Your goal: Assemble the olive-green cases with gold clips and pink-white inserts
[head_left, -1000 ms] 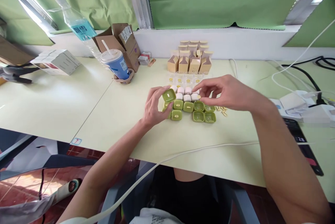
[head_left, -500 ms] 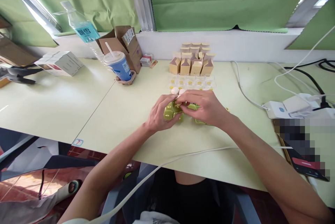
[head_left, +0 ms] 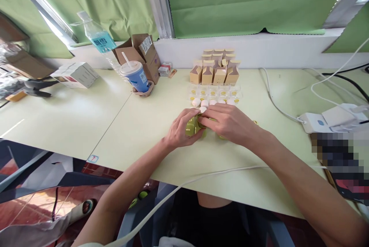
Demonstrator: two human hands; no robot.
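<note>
Green case (head_left: 191, 127) on table (head_left: 138, 124) centre, gripped by left hand (head_left: 183, 131); right hand (head_left: 229, 124) pinching at its top, fingertips touching. White pieces (head_left: 201, 103) just behind, tan boxes (head_left: 215, 70) beyond, cup (head_left: 135, 77) far left.

Olive-green cases (head_left: 190, 127), blue cup (head_left: 139, 79)

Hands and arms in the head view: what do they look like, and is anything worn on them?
Both are bare: the left hand and right hand show no gloves, rings, watch or bands, and both forearms are uncovered with no sleeve in view down to the frame edge.
</note>
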